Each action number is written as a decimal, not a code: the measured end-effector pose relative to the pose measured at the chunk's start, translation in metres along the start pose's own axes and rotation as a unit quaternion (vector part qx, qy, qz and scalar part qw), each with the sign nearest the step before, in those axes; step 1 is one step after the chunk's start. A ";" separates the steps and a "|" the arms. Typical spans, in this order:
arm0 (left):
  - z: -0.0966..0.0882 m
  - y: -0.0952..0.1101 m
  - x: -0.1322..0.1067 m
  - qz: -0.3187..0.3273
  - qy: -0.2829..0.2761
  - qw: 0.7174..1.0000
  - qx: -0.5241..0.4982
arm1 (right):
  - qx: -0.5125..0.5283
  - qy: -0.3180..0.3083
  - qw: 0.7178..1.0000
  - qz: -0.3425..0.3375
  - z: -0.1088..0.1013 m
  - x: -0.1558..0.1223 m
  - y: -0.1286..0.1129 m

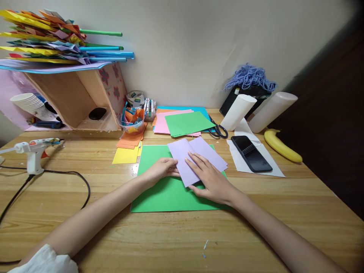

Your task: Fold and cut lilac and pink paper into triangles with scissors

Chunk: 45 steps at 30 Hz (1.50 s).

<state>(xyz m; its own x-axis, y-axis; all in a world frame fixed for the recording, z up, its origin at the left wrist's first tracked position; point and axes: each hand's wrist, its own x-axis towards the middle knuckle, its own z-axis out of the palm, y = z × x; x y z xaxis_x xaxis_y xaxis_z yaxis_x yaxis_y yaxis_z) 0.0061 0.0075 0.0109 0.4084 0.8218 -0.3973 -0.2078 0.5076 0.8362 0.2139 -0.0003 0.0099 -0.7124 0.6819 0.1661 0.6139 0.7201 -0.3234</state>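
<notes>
Lilac ppr point(181, 153), L fingers point(171, 163) pinching, R hand point(212, 180) atop

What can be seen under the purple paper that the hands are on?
A large green sheet lies below the purple paper, showing to its left and nearer the person. The area directly beneath is hidden by the paper and the right hand.

In front of you a light wooden table point(170, 239) spreads under and around your left hand point(161, 168) and your right hand point(212, 178), its grain running side to side. Beyond both, 1 plain greyish-white wall point(176, 49) backs the far edge. Well right of your right hand, a dark brown surface point(335, 132), hard to identify, stands in shade, while soft light reaches the table.
</notes>
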 end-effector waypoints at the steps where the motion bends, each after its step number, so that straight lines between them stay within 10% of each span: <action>1: 0.001 0.000 0.000 0.003 0.014 1.000 0.000 | 0.037 0.021 0.999 0.020 0.000 0.000 0.002; 5: 0.002 0.000 -0.002 0.015 0.031 0.999 0.025 | 0.288 0.136 0.930 0.182 -0.002 0.002 0.011; 9: 0.005 0.001 -0.006 0.025 -0.011 0.996 0.084 | 0.518 0.052 0.804 0.286 -0.005 0.005 0.015; 12: 0.008 0.001 -0.008 0.036 -0.023 0.990 0.132 | 0.566 0.009 0.767 0.302 -0.006 0.004 0.011; 31: 0.009 -0.014 -0.005 0.130 0.117 0.944 0.280 | 0.562 0.032 0.777 0.283 0.000 0.004 -0.001; 45: 0.006 -0.023 -0.001 0.121 0.067 0.975 0.174 | 0.578 0.084 0.743 0.328 0.008 0.006 0.006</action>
<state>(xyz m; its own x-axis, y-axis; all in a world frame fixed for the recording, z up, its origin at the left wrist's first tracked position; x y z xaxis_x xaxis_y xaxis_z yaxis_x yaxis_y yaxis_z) 0.0158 -0.0066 -0.0062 0.2610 0.9448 -0.1979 0.0393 0.1945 0.9801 0.2107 0.0071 0.0015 -0.2773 0.9137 -0.2972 0.0384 -0.2986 -0.9536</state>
